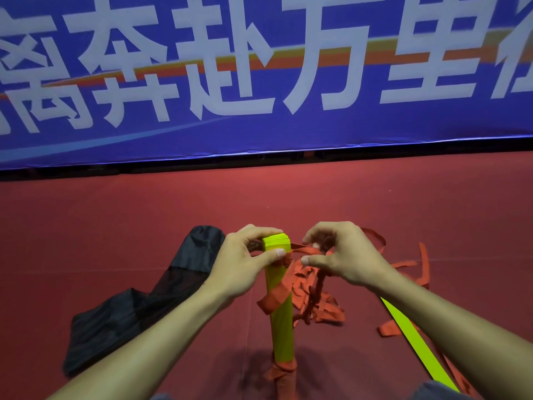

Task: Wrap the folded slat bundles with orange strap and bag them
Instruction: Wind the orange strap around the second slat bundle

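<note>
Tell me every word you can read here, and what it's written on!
"奔赴万里": big white characters on the blue banner.
One more character at each end of the banner: cut off by the picture's edge, so it cannot be read for sure.
Slat bundle, orange strap, black bag: no writing shows on them.

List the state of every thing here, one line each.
slat bundle: folded, upright, strap wound round its bottom end.
orange strap: partly on the bundle, rest tangled on the floor.
black bag: slack on the floor.
loose slat: flat on the floor.
left hand: grips the bundle's top.
right hand: pinches the strap.
</note>
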The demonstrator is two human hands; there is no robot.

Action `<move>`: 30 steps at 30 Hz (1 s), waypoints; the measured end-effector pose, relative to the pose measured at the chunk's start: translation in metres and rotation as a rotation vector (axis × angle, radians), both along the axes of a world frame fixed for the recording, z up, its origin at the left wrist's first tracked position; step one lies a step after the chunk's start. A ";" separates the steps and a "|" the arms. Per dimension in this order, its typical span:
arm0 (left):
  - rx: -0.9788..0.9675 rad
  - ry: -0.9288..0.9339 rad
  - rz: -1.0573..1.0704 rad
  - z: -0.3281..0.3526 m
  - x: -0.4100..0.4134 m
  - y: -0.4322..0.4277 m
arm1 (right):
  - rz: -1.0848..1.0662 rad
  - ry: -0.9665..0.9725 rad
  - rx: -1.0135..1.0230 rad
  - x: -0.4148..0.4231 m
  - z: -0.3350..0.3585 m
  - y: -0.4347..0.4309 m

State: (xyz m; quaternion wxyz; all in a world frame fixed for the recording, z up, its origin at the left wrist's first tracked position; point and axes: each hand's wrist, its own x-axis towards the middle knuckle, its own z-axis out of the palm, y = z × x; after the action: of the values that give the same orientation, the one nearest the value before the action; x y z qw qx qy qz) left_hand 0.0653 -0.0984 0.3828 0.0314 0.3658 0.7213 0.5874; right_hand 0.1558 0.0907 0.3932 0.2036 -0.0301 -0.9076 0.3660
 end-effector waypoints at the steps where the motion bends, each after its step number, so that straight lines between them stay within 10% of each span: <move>1: 0.002 0.000 0.001 -0.001 -0.001 0.000 | 0.024 -0.010 -0.015 0.000 0.000 0.000; 30: 0.055 -0.036 0.069 -0.009 -0.016 -0.004 | 0.124 -0.085 0.167 0.005 -0.010 0.020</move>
State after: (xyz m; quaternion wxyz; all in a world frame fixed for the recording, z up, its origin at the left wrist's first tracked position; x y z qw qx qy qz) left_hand 0.0489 -0.1024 0.3735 0.0138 0.3309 0.7162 0.6143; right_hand 0.1611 0.1107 0.3830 0.1436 0.0275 -0.9428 0.2994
